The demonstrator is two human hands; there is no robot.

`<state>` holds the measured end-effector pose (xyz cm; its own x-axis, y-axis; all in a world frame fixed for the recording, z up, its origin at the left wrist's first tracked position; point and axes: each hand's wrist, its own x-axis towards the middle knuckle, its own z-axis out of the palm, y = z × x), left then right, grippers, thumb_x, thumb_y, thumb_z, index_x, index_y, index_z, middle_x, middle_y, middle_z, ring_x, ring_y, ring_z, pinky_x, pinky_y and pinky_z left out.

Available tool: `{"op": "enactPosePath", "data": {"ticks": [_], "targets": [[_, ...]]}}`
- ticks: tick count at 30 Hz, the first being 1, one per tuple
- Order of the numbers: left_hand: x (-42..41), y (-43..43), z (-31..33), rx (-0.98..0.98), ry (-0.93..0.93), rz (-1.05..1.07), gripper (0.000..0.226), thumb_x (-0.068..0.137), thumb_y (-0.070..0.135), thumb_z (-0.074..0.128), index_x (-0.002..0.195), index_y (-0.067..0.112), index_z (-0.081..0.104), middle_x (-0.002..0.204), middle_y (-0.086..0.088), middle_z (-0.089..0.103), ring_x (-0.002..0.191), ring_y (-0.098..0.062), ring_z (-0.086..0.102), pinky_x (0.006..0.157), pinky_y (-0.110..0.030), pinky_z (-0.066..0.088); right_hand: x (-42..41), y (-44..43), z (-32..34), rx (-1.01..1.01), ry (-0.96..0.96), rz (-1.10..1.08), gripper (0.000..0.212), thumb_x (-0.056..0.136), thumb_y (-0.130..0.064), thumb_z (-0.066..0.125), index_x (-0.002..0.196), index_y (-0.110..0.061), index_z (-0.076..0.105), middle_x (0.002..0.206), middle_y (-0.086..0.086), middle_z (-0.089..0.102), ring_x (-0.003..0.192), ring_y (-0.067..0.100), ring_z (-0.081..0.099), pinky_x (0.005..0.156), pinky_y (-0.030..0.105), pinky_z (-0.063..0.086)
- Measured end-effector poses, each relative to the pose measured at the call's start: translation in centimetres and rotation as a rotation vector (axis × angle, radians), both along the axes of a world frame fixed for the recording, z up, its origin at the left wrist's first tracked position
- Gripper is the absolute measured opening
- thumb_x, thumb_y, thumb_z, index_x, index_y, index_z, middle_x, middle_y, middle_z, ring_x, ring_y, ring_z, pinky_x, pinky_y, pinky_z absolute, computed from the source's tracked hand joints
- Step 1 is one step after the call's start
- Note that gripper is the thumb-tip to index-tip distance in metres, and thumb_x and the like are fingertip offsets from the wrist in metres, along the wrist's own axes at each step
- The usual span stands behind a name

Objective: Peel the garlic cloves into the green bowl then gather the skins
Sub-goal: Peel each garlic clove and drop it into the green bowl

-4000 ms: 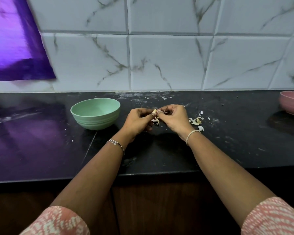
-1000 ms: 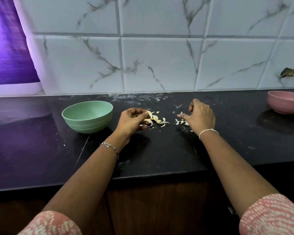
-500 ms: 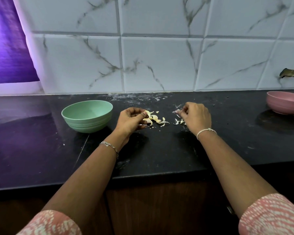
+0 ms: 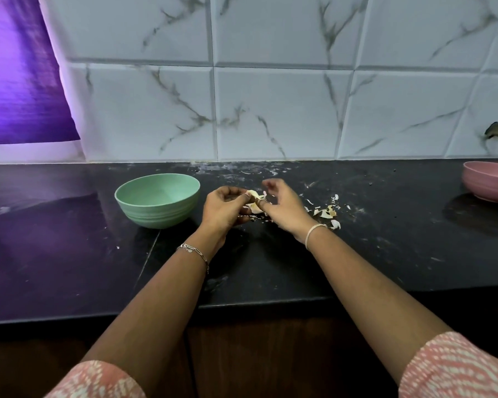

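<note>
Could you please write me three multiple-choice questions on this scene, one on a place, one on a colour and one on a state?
1. Where does the green bowl stand?
A. left of the left hand
B. at the far right
C. between both hands

2. What colour is the far-right bowl?
A. pink
B. yellow
C. blue

3. What are the left hand and right hand doing?
A. lying flat, apart
B. pinching a garlic piece between them
C. lifting the green bowl

Answers: 1 A, the green bowl sits just outside the left hand. 2 A, its wall shows pink. 3 B, the fingertips of both hands meet on the pale piece.
</note>
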<state>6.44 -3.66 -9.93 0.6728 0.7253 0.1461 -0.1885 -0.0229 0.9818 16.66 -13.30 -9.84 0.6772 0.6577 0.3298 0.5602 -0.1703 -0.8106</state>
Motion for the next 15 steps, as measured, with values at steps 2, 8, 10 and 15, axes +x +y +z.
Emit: {"op": "enactPosePath", "data": {"ticks": [2, 8, 10, 15], "targets": [[0.0, 0.0, 0.0, 0.005, -0.012, 0.005, 0.005, 0.089, 0.008, 0.066, 0.092, 0.006, 0.064, 0.089, -0.015, 0.07, 0.056, -0.012, 0.059, 0.056, -0.026, 0.054, 0.3, -0.5, 0.1, 0.142, -0.06, -0.09, 0.033, 0.082, -0.004, 0.072, 0.11, -0.014, 0.057, 0.105, -0.002, 0.064, 0.095, 0.013, 0.061, 0.087, 0.025, 0.05], [-0.2, -0.7, 0.4, -0.061, -0.04, 0.002, 0.004, 0.085, 0.003, 0.068, 0.088, 0.003, 0.065, 0.082, -0.013, 0.068, 0.055, -0.01, 0.06, 0.052, -0.022, 0.053, 0.1, -2.2, 0.9, 0.223, 0.149, 0.087, 0.017, 0.101, -0.01, 0.047, 0.106, -0.01, 0.063, 0.087, 0.003, 0.069, 0.077, 0.009, 0.064, 0.069, 0.015, 0.052], [0.0, -1.4, 0.6, -0.135, -0.069, 0.008, 0.006, 0.083, 0.002, 0.068, 0.081, 0.006, 0.064, 0.078, -0.009, 0.068, 0.056, -0.01, 0.061, 0.053, -0.021, 0.053, -0.1, -2.7, 0.8, 0.228, 0.105, 0.086, 0.011, 0.093, -0.018, 0.064, 0.1, -0.012, 0.069, 0.087, 0.002, 0.072, 0.078, 0.007, 0.065, 0.073, 0.018, 0.054], [1.5, -3.8, 1.2, -0.271, -0.103, 0.006, 0.011, 0.082, 0.0, 0.068, 0.08, 0.006, 0.06, 0.077, -0.013, 0.067, 0.059, -0.017, 0.06, 0.049, -0.021, 0.054, 0.8, -3.8, 0.9, 0.174, -0.139, -0.103, 0.008, 0.083, -0.009, 0.074, 0.087, -0.015, 0.076, 0.076, -0.003, 0.072, 0.071, 0.008, 0.067, 0.07, 0.023, 0.055]]}}
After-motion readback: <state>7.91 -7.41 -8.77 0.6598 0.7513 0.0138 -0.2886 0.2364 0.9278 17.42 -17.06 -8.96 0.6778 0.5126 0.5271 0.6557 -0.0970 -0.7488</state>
